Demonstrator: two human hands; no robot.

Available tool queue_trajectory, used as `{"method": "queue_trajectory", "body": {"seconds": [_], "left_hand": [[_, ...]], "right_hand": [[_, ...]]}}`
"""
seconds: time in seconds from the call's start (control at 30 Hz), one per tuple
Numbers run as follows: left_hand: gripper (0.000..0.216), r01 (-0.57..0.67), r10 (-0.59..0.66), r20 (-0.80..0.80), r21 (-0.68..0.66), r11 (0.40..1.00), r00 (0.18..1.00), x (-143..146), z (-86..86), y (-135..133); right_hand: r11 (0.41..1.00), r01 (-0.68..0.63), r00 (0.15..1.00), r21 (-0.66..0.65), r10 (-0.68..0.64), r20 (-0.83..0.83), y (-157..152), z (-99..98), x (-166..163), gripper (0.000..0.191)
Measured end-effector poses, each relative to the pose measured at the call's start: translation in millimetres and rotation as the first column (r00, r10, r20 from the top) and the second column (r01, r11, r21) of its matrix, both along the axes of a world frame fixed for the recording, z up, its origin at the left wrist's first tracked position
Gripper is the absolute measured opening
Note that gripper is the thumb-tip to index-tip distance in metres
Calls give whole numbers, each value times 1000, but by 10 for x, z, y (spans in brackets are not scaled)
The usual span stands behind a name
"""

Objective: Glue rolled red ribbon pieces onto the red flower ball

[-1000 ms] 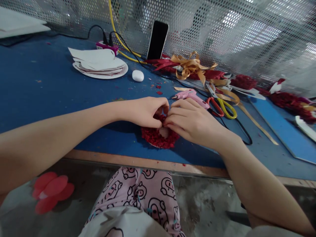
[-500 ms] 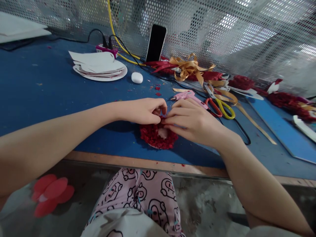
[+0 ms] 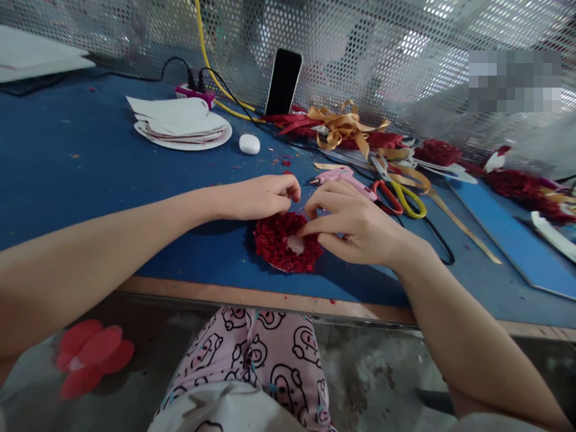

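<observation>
A round piece of ruffled dark red material (image 3: 270,240), with a pale bare middle (image 3: 296,243), lies on the blue table near its front edge. At its upper left rim is my left hand (image 3: 263,197), fingers curled in; whatever may be in them is hidden. My right hand (image 3: 355,225) is over the right side of the red piece, its fingers apart and the index fingertip on the ruffles by the pale middle. Just behind my right hand lie a pink glue gun (image 3: 344,176) and scissors (image 3: 399,198) with red and yellow handles.
White card cutouts (image 3: 182,129), a small white case (image 3: 249,144) and a propped phone (image 3: 283,82) stand farther back. Gold ribbon (image 3: 342,126) and red material lie along the perforated metal screen (image 3: 387,72). A blue board (image 3: 504,234) is at right, a purple power socket (image 3: 194,95) at back left.
My hands have come apart. The right fingers have spread, with the index reaching onto the ruffles; the left hand has drawn back slightly, leaving more of the red piece uncovered.
</observation>
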State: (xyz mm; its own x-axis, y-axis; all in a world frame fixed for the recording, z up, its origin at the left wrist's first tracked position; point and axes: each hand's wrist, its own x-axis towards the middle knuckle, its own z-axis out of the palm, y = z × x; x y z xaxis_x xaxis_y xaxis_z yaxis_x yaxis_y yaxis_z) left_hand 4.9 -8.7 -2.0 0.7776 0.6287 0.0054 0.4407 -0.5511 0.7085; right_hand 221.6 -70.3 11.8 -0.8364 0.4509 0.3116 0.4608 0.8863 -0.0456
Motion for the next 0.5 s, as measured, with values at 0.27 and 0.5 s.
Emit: {"method": "queue_trajectory", "body": {"seconds": [0.27,0.5], "left_hand": [[26,12,-12,-22,-6,1000,1000,-2,14,-15],[26,-16,16,-2,-18,1000,1000,-3,-15,25]], "right_hand": [[1000,7,1000,25,-8,18,21,-34,8,30],[1000,-9,1000,-6,9,-11,16,7,14,30]]}}
